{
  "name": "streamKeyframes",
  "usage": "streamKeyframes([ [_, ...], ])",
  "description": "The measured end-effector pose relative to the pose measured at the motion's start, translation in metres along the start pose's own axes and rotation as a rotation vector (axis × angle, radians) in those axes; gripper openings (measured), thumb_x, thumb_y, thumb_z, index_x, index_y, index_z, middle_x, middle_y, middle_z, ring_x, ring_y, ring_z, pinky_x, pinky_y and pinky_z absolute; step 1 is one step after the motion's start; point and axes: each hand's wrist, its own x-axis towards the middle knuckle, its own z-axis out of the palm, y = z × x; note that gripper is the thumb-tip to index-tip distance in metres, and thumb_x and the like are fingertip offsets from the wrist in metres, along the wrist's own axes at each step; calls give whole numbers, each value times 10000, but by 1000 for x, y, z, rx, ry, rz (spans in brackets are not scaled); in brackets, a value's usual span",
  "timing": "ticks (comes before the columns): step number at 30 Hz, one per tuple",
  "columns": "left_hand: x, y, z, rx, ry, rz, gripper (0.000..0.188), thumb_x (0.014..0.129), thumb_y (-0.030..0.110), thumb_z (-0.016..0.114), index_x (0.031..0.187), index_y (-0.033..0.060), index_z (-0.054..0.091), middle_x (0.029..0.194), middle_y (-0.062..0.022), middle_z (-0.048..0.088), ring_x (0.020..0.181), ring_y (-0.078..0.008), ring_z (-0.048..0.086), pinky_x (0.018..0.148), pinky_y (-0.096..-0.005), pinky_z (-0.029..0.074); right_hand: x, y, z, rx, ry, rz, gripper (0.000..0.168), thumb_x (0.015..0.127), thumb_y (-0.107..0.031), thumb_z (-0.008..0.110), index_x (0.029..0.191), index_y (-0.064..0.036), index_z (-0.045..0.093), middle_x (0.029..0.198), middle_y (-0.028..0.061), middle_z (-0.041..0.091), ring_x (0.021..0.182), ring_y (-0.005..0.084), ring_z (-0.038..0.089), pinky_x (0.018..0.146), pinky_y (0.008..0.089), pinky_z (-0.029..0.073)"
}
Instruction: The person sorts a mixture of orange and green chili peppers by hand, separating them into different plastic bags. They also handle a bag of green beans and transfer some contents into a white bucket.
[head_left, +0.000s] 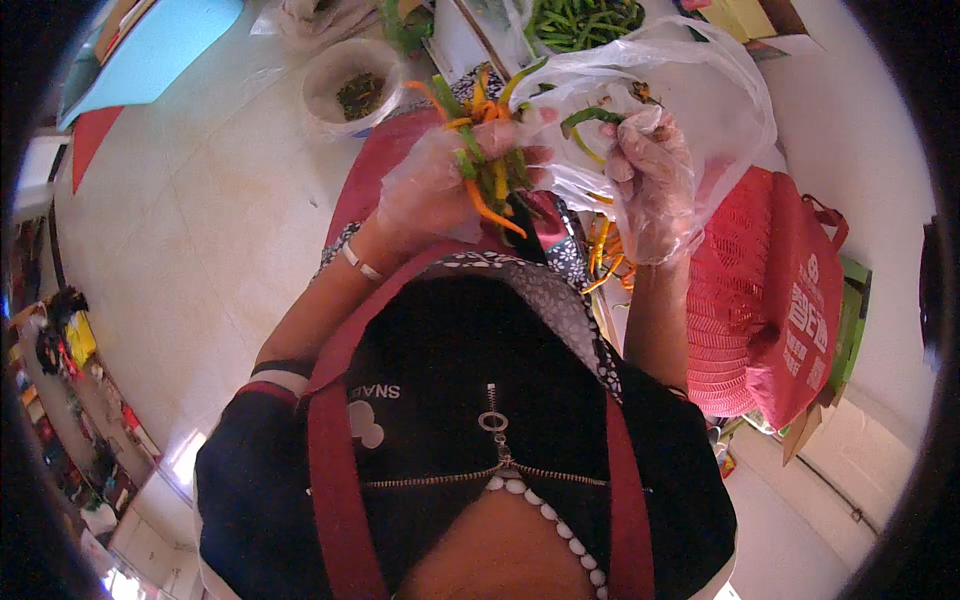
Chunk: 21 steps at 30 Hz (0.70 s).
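My left hand (431, 184), in a thin see-through plastic glove, grips a bunch of long green, yellow and orange chili peppers (491, 187) that stick out on both sides of the fist. To its right, my right hand (651, 176) wears the same kind of glove. Its fingertips pinch a curved green chili pepper (592, 116). A translucent plastic bag (724, 90) spreads open behind and around my right hand. Below the bag, beside my right wrist, more orange and yellow chilies (611, 251) lie partly hidden.
A whitish bucket (311, 94) with dark plant scraps inside stands on the floor at upper left. Many green chilies (589, 22) fill a container at the top. To the right are a red woven-looking seat (720, 322) and a red bag with writing (799, 315).
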Motion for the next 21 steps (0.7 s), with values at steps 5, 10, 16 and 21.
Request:
streamKeyframes([
  [5, -7, 8, 5, 63, -24, 124, 473, 886, 333, 488, 1200, -19, 469, 951, -65, 577, 897, -128, 555, 793, -225, 440, 0, 14, 15, -36, -18, 34, 102, 814, -70, 556, 899, -60, 500, 782, 52, 574, 516, 45, 412, 447, 168, 313],
  [10, 0, 1, 1, -309, 57, 172, 398, 904, 291, 463, 1149, -21, 488, 1038, -88, 566, 937, -138, 556, 846, -243, 442, -1, 8, 30, -141, 4, 111, 125, 843, -139, 547, 919, -40, 536, 786, 42, 573, 527, 48, 409, 452, 161, 286],
  [16, 3, 1, -13, -158, -6, 185, 349, 880, 184, 512, 1151, -28, 451, 1153, -109, 516, 1010, -180, 533, 876, -299, 455, -3, 6, 18, -346, 59, 37, 194, 835, -199, 565, 930, -31, 572, 778, 0, 549, 581, 38, 407, 512, 167, 308],
  [21, -1, 9, 5, -361, 148, 87, 339, 850, 183, 561, 1133, 16, 482, 1137, -86, 529, 1001, -166, 536, 815, -281, 466, -3, 16, 17, -333, 39, -26, 93, 789, -123, 617, 832, -47, 584, 723, -10, 545, 624, 57, 455, 564, 189, 355],
])
